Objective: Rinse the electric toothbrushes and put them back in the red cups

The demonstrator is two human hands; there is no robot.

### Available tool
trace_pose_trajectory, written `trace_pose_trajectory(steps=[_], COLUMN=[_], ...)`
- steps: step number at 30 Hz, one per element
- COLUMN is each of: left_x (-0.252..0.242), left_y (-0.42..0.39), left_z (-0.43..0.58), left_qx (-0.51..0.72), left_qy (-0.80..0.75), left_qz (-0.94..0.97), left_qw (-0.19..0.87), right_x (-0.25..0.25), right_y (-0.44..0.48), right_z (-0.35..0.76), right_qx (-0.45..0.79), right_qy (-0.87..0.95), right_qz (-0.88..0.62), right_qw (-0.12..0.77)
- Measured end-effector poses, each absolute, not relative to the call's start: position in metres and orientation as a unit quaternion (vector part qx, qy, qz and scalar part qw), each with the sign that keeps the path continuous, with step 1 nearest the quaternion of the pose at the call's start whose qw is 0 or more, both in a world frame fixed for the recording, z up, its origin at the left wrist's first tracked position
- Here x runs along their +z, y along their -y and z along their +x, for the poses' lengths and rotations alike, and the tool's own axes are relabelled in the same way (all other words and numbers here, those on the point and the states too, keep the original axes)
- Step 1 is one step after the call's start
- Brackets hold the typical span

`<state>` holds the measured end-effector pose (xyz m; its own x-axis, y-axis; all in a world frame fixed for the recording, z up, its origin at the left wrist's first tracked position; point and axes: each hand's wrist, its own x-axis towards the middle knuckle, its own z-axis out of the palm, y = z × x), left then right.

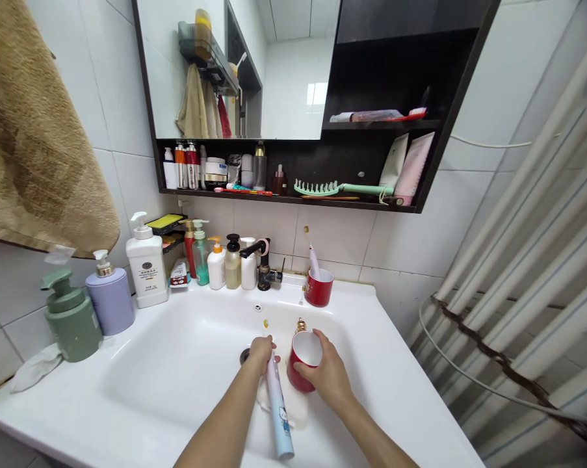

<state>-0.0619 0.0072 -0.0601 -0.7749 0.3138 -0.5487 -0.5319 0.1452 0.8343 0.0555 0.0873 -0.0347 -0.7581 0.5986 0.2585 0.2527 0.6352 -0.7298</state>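
Note:
Over the white sink basin (176,364), my left hand (260,355) is closed around an electric toothbrush (277,406). Its pink-to-blue handle, with a cartoon figure, points down toward me, and its brush head points away. My right hand (329,372) grips a red cup (299,376) from its right side, thumb at the front. White inside, the cup is tilted so its mouth shows; a gold-coloured piece sticks up behind its rim. Beneath both hands lies a pale cloth (297,406) in the basin, partly hidden. My left hand partly covers the dark drain (245,355).
Behind the basin stands a black faucet (264,263). Another red cup (318,290) holding a toothbrush (314,260) is on the back ledge. Pump bottles, including a green one (73,318), line the left side. Overhead hangs a dark mirror cabinet (378,162); a radiator (532,273) is at right.

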Motion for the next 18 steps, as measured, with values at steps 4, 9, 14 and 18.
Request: trace_pose_trajectory(steps=[4, 9, 14, 18], left_x=[-0.060, -0.037, -0.002, 0.012], left_y=[-0.008, 0.004, 0.004, -0.001], left_z=[-0.061, -0.068, -0.056, -0.046], left_qx=[0.672, 0.723, 0.837, 0.892], left_qy=[-0.665, -0.622, -0.469, -0.373], left_qz=[-0.072, -0.025, 0.047, 0.018], left_qw=[0.318, 0.298, 0.276, 0.255], right_x=[-0.041, -0.034, -0.008, -0.012], right_y=[-0.089, -0.088, -0.063, -0.047], right_z=[0.048, 0.052, 0.071, 0.076], right_qx=[0.350, 0.350, 0.397, 0.530], right_qy=[0.874, 0.880, 0.865, 0.823], right_qz=[-0.223, -0.205, -0.132, -0.158], right_qw=[0.253, 0.247, 0.276, 0.133])
